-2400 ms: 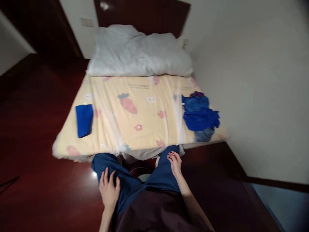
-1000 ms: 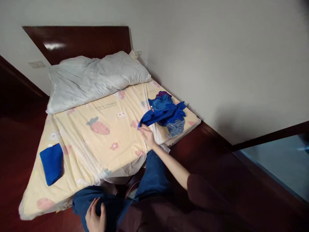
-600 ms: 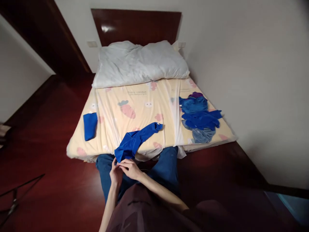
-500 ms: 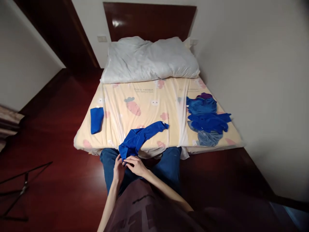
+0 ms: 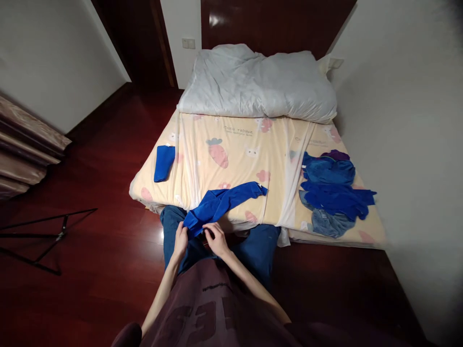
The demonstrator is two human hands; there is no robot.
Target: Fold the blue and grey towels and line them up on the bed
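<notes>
A long, narrow piece of blue clothing [image 5: 220,205] stretches from the bed's front edge toward the middle of the sheet, a small white label at its far end. Whether it is trousers or a top I cannot tell. My left hand [image 5: 181,238] pinches its near left corner. A short way to the right, my right hand [image 5: 216,239] is closed at the near edge, its thumb and forefinger on the cloth. Between my hands the near end hangs over my lap.
A folded blue cloth [image 5: 164,164] lies at the bed's left. Crumpled blue, purple and grey clothes [image 5: 329,193] are heaped on the right. A grey-white quilt [image 5: 256,86] covers the head end. Black metal stand legs [image 5: 60,236] are on the floor at left, near a curtain [image 5: 25,144].
My hands have moved apart along the near edge of the blue clothing, spreading that end. The view has turned left, so the bed sits farther right.
</notes>
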